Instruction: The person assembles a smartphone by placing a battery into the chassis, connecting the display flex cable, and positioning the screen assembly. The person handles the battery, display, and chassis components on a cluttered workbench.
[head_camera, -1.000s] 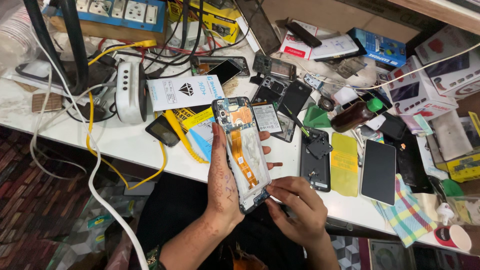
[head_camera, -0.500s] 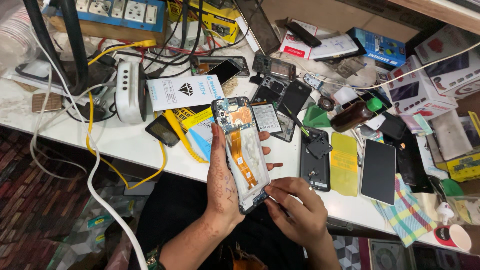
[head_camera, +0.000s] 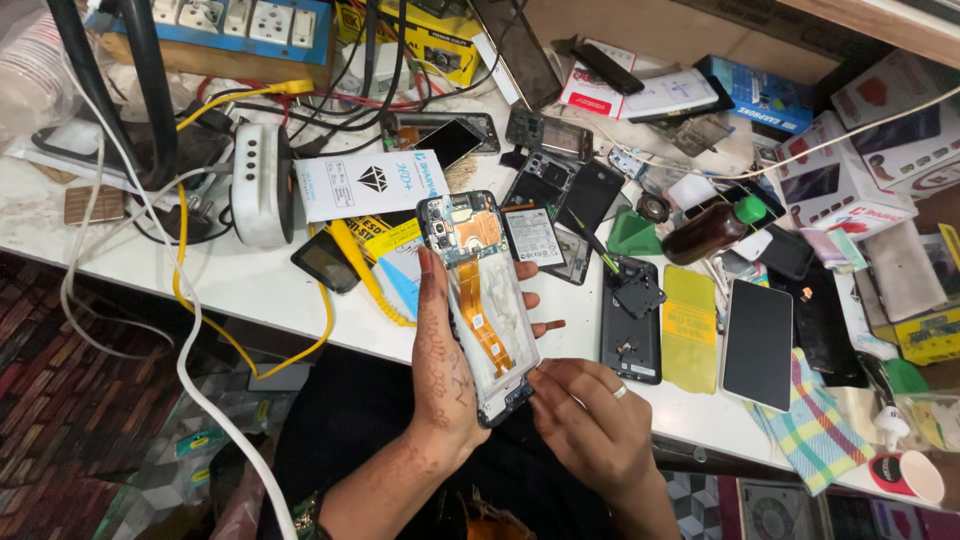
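My left hand (head_camera: 441, 375) grips an opened phone (head_camera: 478, 300) from behind, its back cover off, showing a circuit board at the top and an orange flex cable down the middle. The phone is held upright over the near edge of the white table (head_camera: 250, 285). My right hand (head_camera: 590, 425), with a ring on one finger, rests its fingers closed against the phone's lower right corner; whether a small tool is pinched there I cannot tell.
The table is crowded: a black phone frame (head_camera: 630, 325), yellow film (head_camera: 690, 330), a white-screened phone (head_camera: 758, 343), a brown bottle with green cap (head_camera: 712, 232), boxes (head_camera: 840, 185), a white card (head_camera: 368, 185), a white charger block (head_camera: 262, 185), yellow and white cables, a power strip (head_camera: 240, 20).
My right hand slid from the phone's lower right side down to its bottom corner. The left hand keeps the phone almost still.
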